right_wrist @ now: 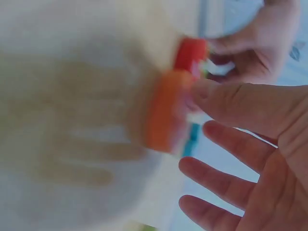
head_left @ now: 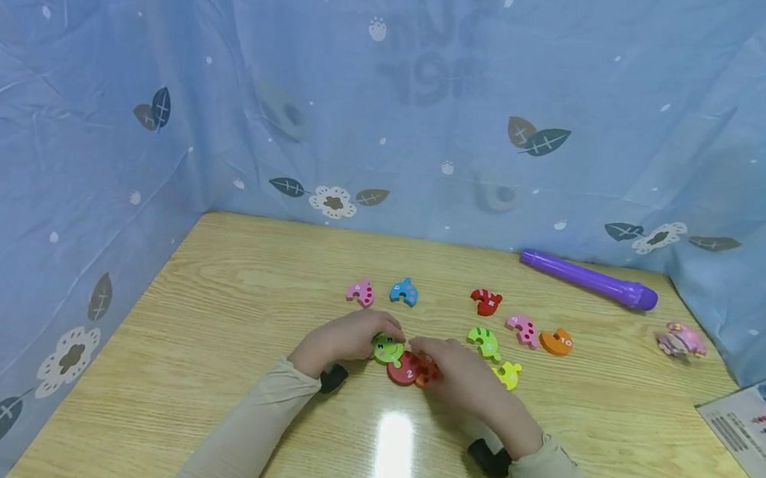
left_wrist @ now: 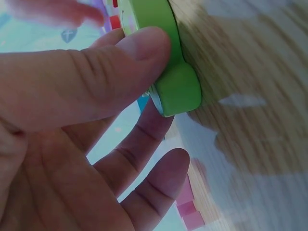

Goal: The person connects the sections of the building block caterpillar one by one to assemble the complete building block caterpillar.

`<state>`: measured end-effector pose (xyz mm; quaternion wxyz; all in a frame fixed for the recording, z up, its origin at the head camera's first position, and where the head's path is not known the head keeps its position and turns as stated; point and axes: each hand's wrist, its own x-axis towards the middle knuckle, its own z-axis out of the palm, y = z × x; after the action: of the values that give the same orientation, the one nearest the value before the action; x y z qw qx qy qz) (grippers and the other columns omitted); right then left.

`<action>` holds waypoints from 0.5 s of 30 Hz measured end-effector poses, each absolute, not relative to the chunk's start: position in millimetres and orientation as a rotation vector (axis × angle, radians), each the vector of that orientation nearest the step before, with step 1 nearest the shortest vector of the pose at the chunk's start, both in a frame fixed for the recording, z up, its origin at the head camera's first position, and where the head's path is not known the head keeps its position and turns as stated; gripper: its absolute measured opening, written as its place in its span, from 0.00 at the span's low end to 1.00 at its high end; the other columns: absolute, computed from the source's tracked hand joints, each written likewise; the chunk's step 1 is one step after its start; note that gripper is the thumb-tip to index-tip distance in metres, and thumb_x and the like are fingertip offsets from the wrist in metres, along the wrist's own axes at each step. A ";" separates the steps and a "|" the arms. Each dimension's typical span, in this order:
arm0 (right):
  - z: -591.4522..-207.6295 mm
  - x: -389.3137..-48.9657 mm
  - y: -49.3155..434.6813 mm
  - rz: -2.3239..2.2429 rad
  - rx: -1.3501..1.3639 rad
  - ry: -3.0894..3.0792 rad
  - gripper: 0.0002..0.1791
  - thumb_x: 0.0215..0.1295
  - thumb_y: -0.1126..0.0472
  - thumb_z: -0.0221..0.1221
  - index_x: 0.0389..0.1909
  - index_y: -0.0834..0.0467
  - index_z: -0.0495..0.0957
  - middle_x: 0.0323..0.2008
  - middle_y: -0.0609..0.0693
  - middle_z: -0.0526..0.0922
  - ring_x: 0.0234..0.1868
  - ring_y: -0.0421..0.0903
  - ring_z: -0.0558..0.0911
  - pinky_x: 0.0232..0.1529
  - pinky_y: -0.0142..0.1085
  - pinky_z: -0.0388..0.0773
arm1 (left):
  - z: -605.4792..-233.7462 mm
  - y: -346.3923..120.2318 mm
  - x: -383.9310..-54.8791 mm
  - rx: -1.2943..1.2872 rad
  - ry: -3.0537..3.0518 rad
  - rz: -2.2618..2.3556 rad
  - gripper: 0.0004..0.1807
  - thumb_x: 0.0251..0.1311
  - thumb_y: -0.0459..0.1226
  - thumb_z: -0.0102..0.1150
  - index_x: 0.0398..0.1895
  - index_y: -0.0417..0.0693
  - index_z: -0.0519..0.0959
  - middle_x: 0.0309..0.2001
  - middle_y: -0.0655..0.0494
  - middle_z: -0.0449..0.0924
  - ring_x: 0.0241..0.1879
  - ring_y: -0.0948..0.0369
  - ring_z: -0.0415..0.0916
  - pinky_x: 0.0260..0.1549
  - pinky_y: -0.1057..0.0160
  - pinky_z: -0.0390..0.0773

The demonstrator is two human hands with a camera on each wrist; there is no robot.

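Observation:
My left hand (head_left: 350,339) pinches a green puzzle piece with a smiling face (head_left: 387,349) between thumb and fingers. In the left wrist view the thumb presses along the edge of this green piece (left_wrist: 156,38), close over the table. Against it lies a red piece (head_left: 402,369) marked 2. On the red piece's right side is an orange piece (head_left: 426,371), partly covered by my right hand (head_left: 463,374). Seen from the right wrist, the thumb and index finger hold this orange piece (right_wrist: 163,113) while the other fingers stay extended; the piece is blurred there.
Behind the hands lie a pink piece (head_left: 361,292) and a blue piece (head_left: 405,292). To the right are red (head_left: 486,302), light green (head_left: 484,343), yellow (head_left: 508,375), pink (head_left: 523,330) and orange (head_left: 556,342) pieces. Farther right are a purple microphone-shaped toy (head_left: 590,280), a pink toy (head_left: 682,340) and a printed box (head_left: 762,437).

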<state>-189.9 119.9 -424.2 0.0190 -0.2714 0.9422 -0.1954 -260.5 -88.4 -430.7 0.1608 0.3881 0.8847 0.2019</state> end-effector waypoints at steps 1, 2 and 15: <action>-419.3 -194.8 119.6 -0.614 -0.843 2.921 0.28 0.51 0.69 0.64 0.56 0.58 0.73 0.49 0.52 0.80 0.45 0.50 0.78 0.44 0.44 0.77 | -430.3 -88.6 -261.2 1.109 2.526 0.573 0.32 0.44 0.15 0.51 0.51 0.48 0.79 0.57 0.55 0.73 0.58 0.58 0.67 0.57 0.62 0.68; -413.6 -200.5 119.1 -0.625 -0.839 2.914 0.27 0.51 0.69 0.64 0.56 0.59 0.73 0.49 0.53 0.79 0.47 0.51 0.78 0.45 0.44 0.76 | -430.3 -88.7 -262.1 1.109 2.528 0.567 0.32 0.43 0.15 0.51 0.51 0.49 0.79 0.57 0.55 0.73 0.58 0.58 0.67 0.57 0.62 0.68; -391.9 -293.0 72.3 -0.410 -1.066 2.793 0.24 0.58 0.70 0.57 0.57 0.55 0.74 0.56 0.53 0.74 0.57 0.54 0.71 0.54 0.47 0.71 | -434.1 -88.4 -264.0 1.281 2.542 0.570 0.32 0.37 0.14 0.53 0.48 0.47 0.81 0.48 0.58 0.79 0.54 0.59 0.71 0.54 0.66 0.69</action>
<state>-293.0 72.3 -391.9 0.0617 -0.3527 0.9238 -0.1357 -264.0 -88.4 -434.1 0.1191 0.4382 0.8693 0.1951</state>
